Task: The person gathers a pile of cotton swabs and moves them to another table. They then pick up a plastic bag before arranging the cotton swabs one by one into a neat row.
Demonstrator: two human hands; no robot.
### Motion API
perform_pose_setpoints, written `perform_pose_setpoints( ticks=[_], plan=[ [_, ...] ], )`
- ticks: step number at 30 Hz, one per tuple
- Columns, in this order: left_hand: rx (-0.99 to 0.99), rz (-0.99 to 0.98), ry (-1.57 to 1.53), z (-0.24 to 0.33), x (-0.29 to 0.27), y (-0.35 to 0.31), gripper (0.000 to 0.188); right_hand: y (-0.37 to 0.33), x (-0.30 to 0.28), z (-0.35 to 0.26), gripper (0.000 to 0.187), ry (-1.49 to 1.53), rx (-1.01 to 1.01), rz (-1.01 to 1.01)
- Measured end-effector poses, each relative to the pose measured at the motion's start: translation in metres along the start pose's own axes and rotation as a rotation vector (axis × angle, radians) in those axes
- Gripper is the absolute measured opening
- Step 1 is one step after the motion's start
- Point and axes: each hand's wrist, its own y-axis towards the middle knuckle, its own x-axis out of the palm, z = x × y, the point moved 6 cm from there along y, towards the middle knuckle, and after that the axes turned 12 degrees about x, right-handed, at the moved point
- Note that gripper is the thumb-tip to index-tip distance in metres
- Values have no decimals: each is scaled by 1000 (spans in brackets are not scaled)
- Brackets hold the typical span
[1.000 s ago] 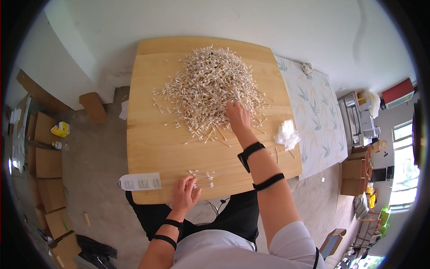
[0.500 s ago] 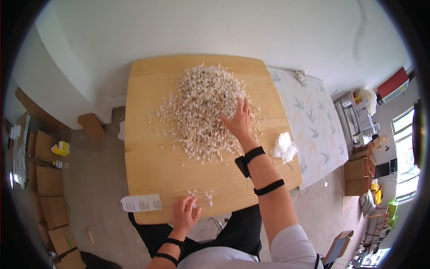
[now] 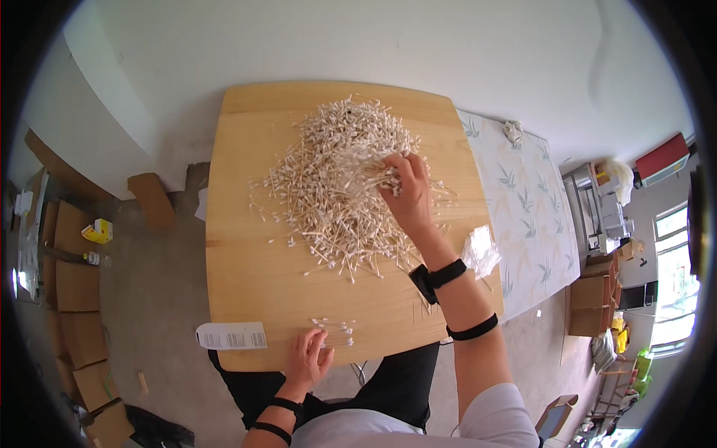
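Note:
A large heap of cotton swabs (image 3: 336, 201) with white tips covers the middle and far part of the wooden table (image 3: 243, 276). At the heap's right side my right hand (image 3: 407, 187) is closed round a bunch of swabs, their tips poking out past the fingers. My left hand (image 3: 307, 355) rests at the near table edge with its thumb apart from the fingers. Just beyond and beside its fingertips lies a small row of several loose swabs (image 3: 340, 328). The left fingers hold nothing that I can see.
A white printed card (image 3: 233, 336) lies at the table's near left corner. Clear plastic bags (image 3: 481, 252) sit at the right edge. A leaf-patterned board or mattress (image 3: 523, 209) stands beyond that edge. Cardboard boxes (image 3: 78, 287) line the left side.
My right hand has gone from spread fingers over the heap to closed round a bunch of swabs. My left hand has barely moved.

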Motion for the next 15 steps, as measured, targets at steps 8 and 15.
perform_pose_setpoints(
  ticks=[8,15],
  plan=[
    [40,29,14,4,0,-1,43,-98,23,-8,49,-76,-126,-374],
    [43,2,38,7,-1,-2,46,-103,5,8,50,13,258,-43]
  ],
)
